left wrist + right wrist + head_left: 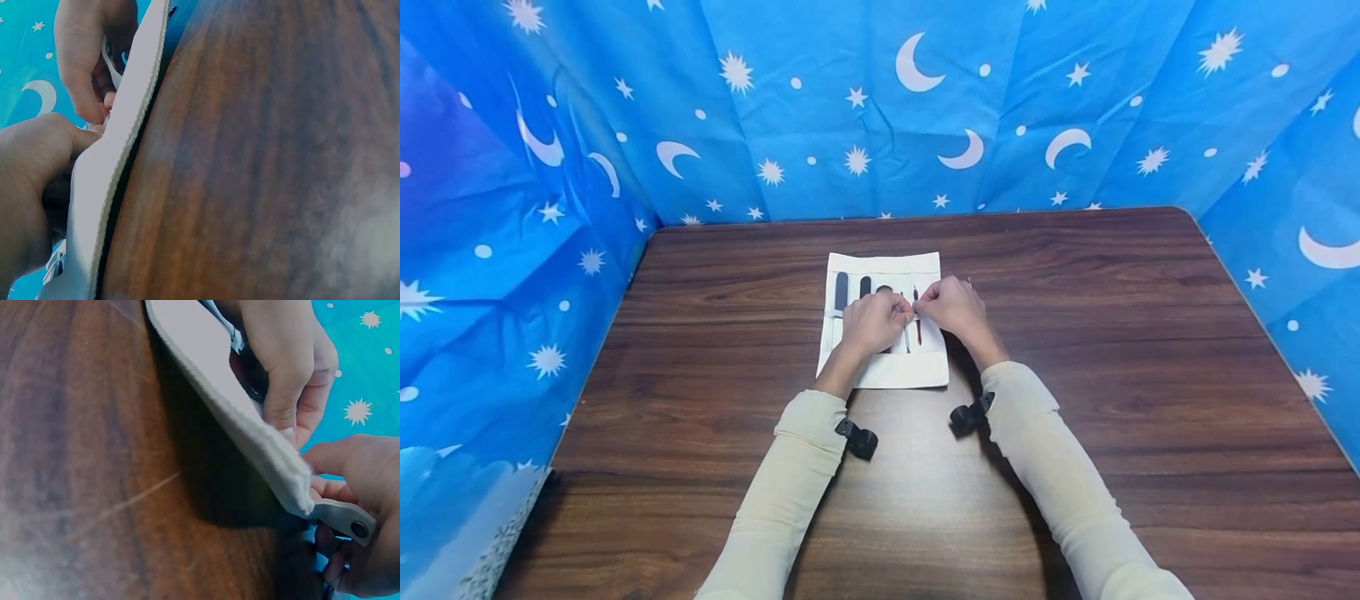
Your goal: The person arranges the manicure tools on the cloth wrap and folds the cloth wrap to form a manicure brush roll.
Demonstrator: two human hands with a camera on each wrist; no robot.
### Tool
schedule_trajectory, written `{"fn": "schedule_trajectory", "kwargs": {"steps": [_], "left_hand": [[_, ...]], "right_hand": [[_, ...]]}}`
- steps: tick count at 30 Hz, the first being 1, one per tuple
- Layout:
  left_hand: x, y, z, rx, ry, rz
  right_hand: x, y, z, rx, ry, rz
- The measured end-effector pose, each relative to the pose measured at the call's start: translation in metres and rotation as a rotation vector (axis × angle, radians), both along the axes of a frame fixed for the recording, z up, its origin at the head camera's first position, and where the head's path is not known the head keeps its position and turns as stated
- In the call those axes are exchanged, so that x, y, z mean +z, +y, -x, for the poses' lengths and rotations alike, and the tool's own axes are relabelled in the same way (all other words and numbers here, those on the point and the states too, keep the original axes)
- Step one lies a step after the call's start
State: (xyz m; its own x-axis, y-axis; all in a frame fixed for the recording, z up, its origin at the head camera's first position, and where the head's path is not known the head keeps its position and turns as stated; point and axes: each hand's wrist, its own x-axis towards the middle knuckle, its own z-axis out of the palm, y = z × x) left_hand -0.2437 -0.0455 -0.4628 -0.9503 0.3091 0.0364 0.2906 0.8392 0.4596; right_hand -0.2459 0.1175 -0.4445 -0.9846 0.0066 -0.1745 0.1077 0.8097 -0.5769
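Observation:
An open white tool case (pixel 887 372) lies flat on the table. In the head view it holds a grey nail file (pixel 841 292), a black nail file (pixel 866 286), a dark round-topped item largely covered, and slim tools at its right. My left hand (pixel 872 323) curls over the middle of the case, its fingertips pinching at its inner band. Close against them, the fingertips of my right hand (pixel 953 306) pinch a thin brown tool (pixel 918 332) with a metal tip. Fingers hide the exact contact. In the right wrist view, a strap with a snap button (pixel 359 529) lies beside my right hand.
The dark wooden table (pixel 700 333) stretches out around the case. Blue cloth (pixel 850 108) with moons and stars hangs behind the table and along both sides. A black wrist camera sits at each cuff, the left (pixel 859 440) and the right (pixel 970 415).

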Motion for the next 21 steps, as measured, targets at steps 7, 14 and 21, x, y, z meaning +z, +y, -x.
{"fn": "schedule_trajectory", "kwargs": {"steps": [7,14,21], "left_hand": [[-0.002,0.001,0.000,0.003,0.013,-0.001],[0.000,0.002,-0.002,0.022,-0.010,0.002],[0.001,0.003,-0.004,0.050,-0.013,-0.001]], "right_hand": [[-0.002,0.007,0.003,0.052,0.057,0.064],[0.003,0.030,0.009,0.071,0.174,0.322],[0.009,0.064,0.011,-0.004,0.219,0.270]]}}
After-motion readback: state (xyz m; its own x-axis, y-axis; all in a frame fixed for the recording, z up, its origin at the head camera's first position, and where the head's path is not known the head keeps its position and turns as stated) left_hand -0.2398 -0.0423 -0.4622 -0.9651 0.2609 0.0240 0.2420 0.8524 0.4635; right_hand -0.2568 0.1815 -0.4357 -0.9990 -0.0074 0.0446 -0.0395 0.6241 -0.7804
